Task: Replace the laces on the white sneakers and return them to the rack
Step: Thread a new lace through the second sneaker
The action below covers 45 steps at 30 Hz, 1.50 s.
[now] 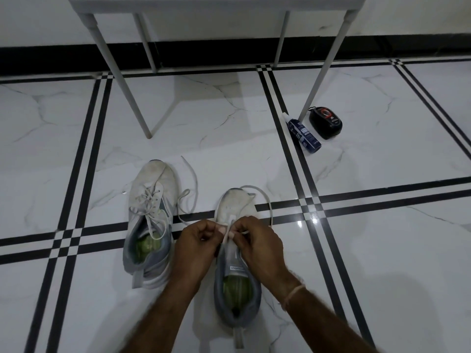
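Pinching lace (225, 236) with left hand (197, 242) and right hand (258, 240) over barely-laced sneaker (234, 205) (other sneaker (150, 189), left of hands, laced but untied), racking yet to do.

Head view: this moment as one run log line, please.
left hand: pinches lace | right hand: pinches lace | sneaker: on floor, lacing unfinished

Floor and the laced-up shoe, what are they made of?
The floor looks like polished marble or marble-look tile: white, grey veins, a bright glint. The laced sneaker looks like matte white fabric or mesh, scuffed at the toe, with a grey padded collar; I can't be sure.
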### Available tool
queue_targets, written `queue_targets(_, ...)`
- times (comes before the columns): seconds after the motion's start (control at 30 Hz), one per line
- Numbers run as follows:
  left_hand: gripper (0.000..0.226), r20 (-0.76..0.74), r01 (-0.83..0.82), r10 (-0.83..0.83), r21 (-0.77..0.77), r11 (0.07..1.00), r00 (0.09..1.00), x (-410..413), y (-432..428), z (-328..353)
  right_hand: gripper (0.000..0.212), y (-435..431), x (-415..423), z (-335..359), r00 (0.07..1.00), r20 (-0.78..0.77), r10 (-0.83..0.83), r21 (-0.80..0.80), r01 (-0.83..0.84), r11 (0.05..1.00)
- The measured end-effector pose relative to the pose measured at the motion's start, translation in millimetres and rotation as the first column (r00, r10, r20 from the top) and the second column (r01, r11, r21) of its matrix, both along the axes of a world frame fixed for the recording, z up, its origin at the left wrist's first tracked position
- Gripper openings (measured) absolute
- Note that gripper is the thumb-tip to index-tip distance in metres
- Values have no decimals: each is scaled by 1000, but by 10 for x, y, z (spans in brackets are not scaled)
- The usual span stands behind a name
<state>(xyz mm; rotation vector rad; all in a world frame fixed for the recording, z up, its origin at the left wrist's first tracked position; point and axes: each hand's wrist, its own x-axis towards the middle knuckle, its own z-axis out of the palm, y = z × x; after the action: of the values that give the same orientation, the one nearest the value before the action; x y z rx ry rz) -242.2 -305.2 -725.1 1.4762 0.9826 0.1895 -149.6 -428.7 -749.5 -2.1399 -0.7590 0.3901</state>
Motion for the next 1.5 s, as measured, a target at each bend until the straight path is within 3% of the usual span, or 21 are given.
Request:
queue_targets(0.07,13,-15,-61,60,-63,996,998,18,-31,-15,11,0,-28,24,999,-34,-3,55,4,998)
queue_targets(0.13,14,-13,-108,107,-146,983,994,27,-53,1,34,-27,-13,76,994,-113,-9,97,20,995)
queue_targets(0.2,17,-35,-141,137,-200,969,990,29,-59,29,54,-55,20,125,987,-157,-23,72,35,997)
queue_targets(0.27,19,-52,-150,142,-224,963,989,31,-61,58,60,-72,38,167,989,-140,-49,-4,49,999)
queue_targets(0.4,19,-47,-187,181,-229,955,982,63,-33,160,45,-104,33,251,998,-32,-55,-247,45,968)
queue_targets(0.53,19,18,-243,258,-285,927,966,93,47,281,26,-120,43,303,998,-42,-46,-319,30,947)
queue_targets(0.67,22,166,-402,567,-550,732,807,130,276,408,25,-131,105,380,997,-60,-53,-314,32,949)
queue_targets(0.73,29,250,-418,642,-580,699,725,128,409,498,23,-141,108,399,997,-57,-51,-308,32,951)
queue_targets(0.77,29,297,-419,605,-501,758,739,116,455,555,20,-146,100,402,997,-57,-57,-298,38,954)
queue_targets(0.8,26,328,-408,503,-318,856,800,84,481,584,18,-148,82,407,997,-56,-59,-293,40,955)
queue_targets(0.83,23,299,-338,333,-36,940,894,54,489,576,17,-144,71,416,997,-54,-50,-295,32,955)
queue_targets(0.87,18,194,-165,116,260,951,974,20,471,503,17,-142,66,422,998,-53,-33,-302,16,953)
queue_targets(0.9,13,48,57,-88,458,887,995,-13,423,406,18,-133,71,431,999,-52,-12,-316,-5,949)
queue_targets(0.93,9,-83,239,-231,532,812,969,-40,353,309,19,-123,85,442,999,-53,7,-333,-25,943)
queue_targets(1.0,16,-194,430,-388,516,741,901,-72,202,150,19,-97,134,469,998,-58,39,-365,-57,929)
queue_targets(1.1,17,-159,389,-360,501,773,919,-74,130,0,18,-77,218,548,988,-86,128,-427,-152,891)
queue_targets(1.17,24,-86,297,-288,416,859,954,-58,118,-19,22,-62,274,637,971,-116,210,-489,-240,839)
queue_targets(1.23,23,-32,210,-207,191,959,978,-19,85,22,23,-49,341,740,953,-163,255,-533,-302,790)
queue_targets(1.33,26,0,42,-42,-76,996,999,1,-44,82,22,-73,422,868,938,-228,263,-566,-347,748)
queue_targets(1.43,24,44,-133,156,-331,934,987,13,-108,69,23,-98,476,913,937,-283,203,-592,-338,732)
queue_targets(1.5,23,88,-224,345,-608,762,934,43,-71,74,21,-80,490,868,944,-296,144,-584,-298,755)
